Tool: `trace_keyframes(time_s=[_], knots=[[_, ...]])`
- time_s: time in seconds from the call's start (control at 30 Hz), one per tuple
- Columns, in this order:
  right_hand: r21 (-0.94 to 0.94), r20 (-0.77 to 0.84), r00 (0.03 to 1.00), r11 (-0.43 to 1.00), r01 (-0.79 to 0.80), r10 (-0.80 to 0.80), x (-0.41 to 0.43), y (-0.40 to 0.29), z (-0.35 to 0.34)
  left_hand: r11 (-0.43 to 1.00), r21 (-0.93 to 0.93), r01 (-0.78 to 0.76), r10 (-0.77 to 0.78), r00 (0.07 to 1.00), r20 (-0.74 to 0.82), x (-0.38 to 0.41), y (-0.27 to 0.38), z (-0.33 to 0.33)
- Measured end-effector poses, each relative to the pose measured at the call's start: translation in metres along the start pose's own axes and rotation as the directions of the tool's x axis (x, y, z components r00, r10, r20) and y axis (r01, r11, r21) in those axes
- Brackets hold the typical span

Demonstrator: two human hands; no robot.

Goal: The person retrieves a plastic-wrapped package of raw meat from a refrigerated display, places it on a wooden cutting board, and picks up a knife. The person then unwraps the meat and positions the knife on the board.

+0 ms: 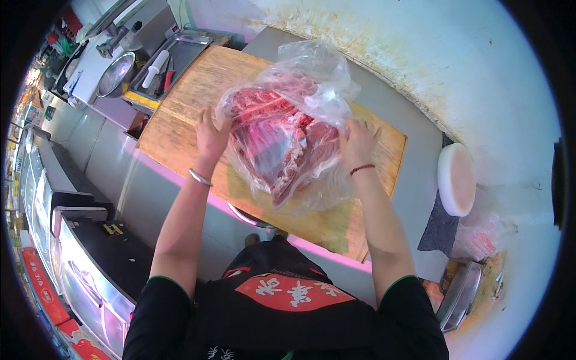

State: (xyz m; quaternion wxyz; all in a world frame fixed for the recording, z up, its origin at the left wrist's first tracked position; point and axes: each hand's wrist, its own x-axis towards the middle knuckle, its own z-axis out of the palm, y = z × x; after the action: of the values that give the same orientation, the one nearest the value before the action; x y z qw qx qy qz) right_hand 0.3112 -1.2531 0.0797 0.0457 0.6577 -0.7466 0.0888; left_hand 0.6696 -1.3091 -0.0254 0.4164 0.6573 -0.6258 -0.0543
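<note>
A large piece of raw meat with a rib rack (265, 139) lies on a wooden cutting board (184, 99), partly wrapped in a clear plastic bag (310, 56). The bag's film covers the far end of the meat and spreads beneath its near end; the ribs face up, uncovered. At the left side, my left hand (212, 137) holds the bag's edge, its thumb against the film. My right hand (360, 141) grips the film at the right, beside a thick lean part of the meat. The fingertips of my right hand are partly hidden.
Beyond the board's left end, a metal tray (180, 51) holds a white-handled tool (155, 69) and a red-handled knife (168, 78), next to a steel bowl (116, 74). A round white chopping block (456, 180) stands at the right by the stained wall (432, 67). Display cases (85, 270) line the left.
</note>
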Motion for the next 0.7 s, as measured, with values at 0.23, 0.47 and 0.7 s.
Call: trace_keyframes(time_s=[0.23, 0.47, 0.7], knots=[[0.059, 0.181, 0.957, 0.969, -0.239, 0.225, 0.111, 0.063, 0.040, 0.934, 0.051, 0.355, -0.328, 0.790, 0.518, 0.060, -0.013, 0.000], [0.156, 0.199, 0.969, 0.971, -0.180, 0.147, 0.149, 0.041, 0.062, 0.927, 0.213, 0.308, -0.371, 0.834, 0.409, 0.072, -0.084, 0.041], [0.163, -0.031, 0.939, 0.925, 0.342, -0.342, 0.158, 0.008, 0.057, 0.822, -0.398, 0.407, -0.229, 0.877, 0.422, 0.103, -0.088, 0.074]])
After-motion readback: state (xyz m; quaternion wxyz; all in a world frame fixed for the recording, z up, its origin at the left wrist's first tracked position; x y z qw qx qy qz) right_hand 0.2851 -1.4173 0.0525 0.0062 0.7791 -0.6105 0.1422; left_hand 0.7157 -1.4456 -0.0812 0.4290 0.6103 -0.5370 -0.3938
